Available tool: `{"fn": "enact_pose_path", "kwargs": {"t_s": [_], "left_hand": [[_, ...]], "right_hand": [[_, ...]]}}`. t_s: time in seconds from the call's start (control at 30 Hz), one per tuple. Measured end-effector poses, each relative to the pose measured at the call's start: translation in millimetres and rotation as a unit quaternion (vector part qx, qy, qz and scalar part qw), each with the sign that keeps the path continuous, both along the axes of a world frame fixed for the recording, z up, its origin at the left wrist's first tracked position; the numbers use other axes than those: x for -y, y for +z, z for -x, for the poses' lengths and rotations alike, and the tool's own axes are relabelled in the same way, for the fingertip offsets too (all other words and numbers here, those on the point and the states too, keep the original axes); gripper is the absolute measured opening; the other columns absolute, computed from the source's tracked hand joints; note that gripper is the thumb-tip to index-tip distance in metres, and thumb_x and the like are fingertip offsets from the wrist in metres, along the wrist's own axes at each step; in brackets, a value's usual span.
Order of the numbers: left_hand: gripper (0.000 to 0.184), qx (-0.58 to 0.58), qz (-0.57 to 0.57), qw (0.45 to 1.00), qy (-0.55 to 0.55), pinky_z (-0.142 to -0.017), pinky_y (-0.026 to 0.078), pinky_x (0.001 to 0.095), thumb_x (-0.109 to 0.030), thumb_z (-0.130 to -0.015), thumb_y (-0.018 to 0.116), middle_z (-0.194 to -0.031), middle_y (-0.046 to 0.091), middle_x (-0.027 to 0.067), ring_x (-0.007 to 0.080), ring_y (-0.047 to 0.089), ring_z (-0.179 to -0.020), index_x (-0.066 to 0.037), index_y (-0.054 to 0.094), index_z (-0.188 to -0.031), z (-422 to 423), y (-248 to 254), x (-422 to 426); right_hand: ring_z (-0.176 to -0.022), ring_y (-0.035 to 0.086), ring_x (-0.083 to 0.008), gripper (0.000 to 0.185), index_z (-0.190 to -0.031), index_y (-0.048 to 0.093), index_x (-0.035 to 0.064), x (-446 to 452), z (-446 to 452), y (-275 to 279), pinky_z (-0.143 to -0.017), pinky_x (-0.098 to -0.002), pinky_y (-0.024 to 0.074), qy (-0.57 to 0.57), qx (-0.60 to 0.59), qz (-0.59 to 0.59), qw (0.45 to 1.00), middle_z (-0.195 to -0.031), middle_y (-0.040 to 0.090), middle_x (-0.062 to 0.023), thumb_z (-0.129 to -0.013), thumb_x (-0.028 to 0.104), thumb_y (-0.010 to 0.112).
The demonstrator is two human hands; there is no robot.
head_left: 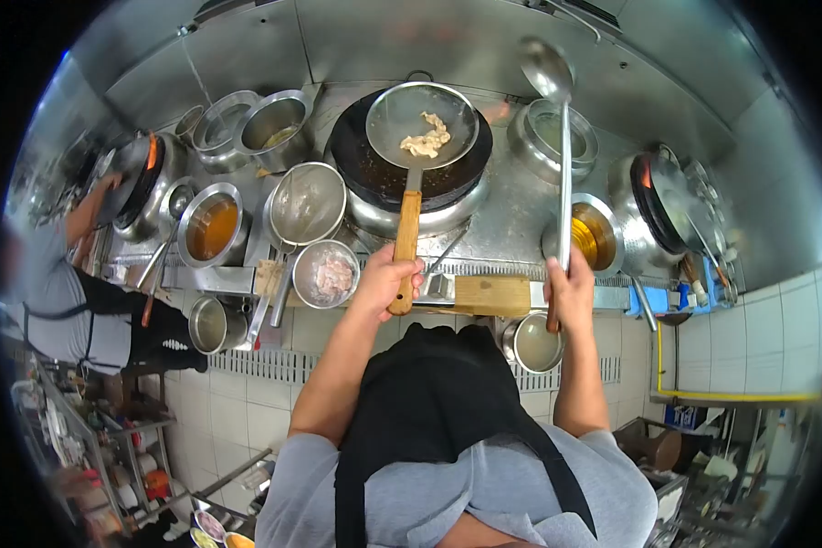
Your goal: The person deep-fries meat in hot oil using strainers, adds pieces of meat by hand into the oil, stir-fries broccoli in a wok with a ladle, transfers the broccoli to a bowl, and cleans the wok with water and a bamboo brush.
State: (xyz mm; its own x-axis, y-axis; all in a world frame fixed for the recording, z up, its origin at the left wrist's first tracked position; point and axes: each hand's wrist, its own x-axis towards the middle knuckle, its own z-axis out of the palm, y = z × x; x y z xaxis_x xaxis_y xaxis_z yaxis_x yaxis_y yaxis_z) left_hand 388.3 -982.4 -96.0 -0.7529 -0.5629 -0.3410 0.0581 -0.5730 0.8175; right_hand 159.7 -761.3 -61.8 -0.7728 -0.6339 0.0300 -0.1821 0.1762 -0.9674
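Observation:
My left hand [388, 281] is closed around the wooden handle of a round mesh strainer [388, 123]. Pale cooked pieces, perhaps meat [426, 139], lie in its mesh. The strainer is held above a large black wok [352, 151] on the stove and hides much of it. In my right hand [573, 290] is a long-handled steel ladle [548, 68], gripped near its wooden end. The ladle's bowl is raised toward the back wall, right of the wok. Behind its shaft sits a pot of yellow oil [586, 239].
On the left stand a pot of brown liquid [212, 228], an empty-looking strainer [306, 205] and a bowl of pale raw pieces [326, 274]. A wooden block [491, 295] lies along the front edge. A co-worker [73, 310] stands at the far-left wok. Another wok [659, 201] is at right.

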Motion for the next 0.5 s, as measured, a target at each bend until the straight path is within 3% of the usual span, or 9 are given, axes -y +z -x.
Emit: {"fn": "enact_pose_path", "kwargs": {"t_s": [0.1, 0.17, 0.23, 0.33, 0.5], "left_hand": [[0.030, -0.007, 0.073, 0.997, -0.016, -0.050, 0.049, 0.0277, -0.003, -0.092, 0.063, -0.087, 0.057, 0.0042, 0.0109, 0.056, -0.063, -0.001, 0.053, -0.120, -23, -9, 7], [0.032, -0.029, 0.126, 0.992, -0.008, -0.048, 0.049, 0.0285, -0.004, -0.093, 0.063, -0.090, 0.058, 0.0042, 0.0111, 0.056, -0.062, -0.002, 0.051, -0.122, -33, -7, 9], [0.033, -0.052, 0.124, 0.991, -0.015, -0.048, 0.050, 0.0292, -0.002, -0.092, 0.061, -0.090, 0.058, 0.0052, 0.0117, 0.056, -0.060, -0.003, 0.048, -0.122, -39, -1, 19], [0.033, -0.055, 0.117, 0.991, -0.027, -0.047, 0.051, 0.0295, 0.001, -0.092, 0.060, -0.086, 0.056, 0.0058, 0.0120, 0.056, -0.060, -0.002, 0.047, -0.121, -39, 14, 45], [0.026, -0.044, 0.038, 0.996, -0.074, -0.048, 0.051, 0.0295, -0.001, -0.091, 0.063, -0.085, 0.057, 0.0055, 0.0127, 0.057, -0.061, 0.000, 0.050, -0.114, -71, 17, 66]], "right_hand": [[-0.051, 0.050, -0.0081, 0.042, -0.137, 0.052, -0.0019, 54, -3, 42, -0.046, -0.0246, 0.0412, 0.062, 0.079, 0.116, 0.988, -0.069, 0.053, -0.0003, -0.100, 0.016, 0.060], [-0.053, 0.049, -0.0082, 0.046, -0.142, 0.048, 0.0000, 93, 10, 60, -0.047, -0.0244, 0.0408, 0.144, 0.194, 0.222, 0.945, -0.083, 0.052, -0.0024, -0.100, 0.016, 0.059], [-0.053, 0.051, -0.0084, 0.047, -0.142, 0.050, -0.0011, 130, 25, 77, -0.047, -0.0246, 0.0417, 0.142, 0.190, 0.196, 0.951, -0.079, 0.054, -0.0019, -0.099, 0.015, 0.061], [-0.051, 0.052, -0.0091, 0.045, -0.138, 0.054, -0.0038, 153, -12, 106, -0.048, -0.0269, 0.0429, -0.007, -0.104, 0.029, 0.994, -0.072, 0.056, -0.0016, -0.096, 0.012, 0.063], [-0.052, 0.051, -0.0069, 0.053, -0.144, 0.052, 0.0010, 130, -55, 99, -0.049, -0.0255, 0.0429, -0.063, -0.128, 0.063, 0.988, -0.072, 0.055, 0.0011, -0.094, 0.008, 0.066]]}}
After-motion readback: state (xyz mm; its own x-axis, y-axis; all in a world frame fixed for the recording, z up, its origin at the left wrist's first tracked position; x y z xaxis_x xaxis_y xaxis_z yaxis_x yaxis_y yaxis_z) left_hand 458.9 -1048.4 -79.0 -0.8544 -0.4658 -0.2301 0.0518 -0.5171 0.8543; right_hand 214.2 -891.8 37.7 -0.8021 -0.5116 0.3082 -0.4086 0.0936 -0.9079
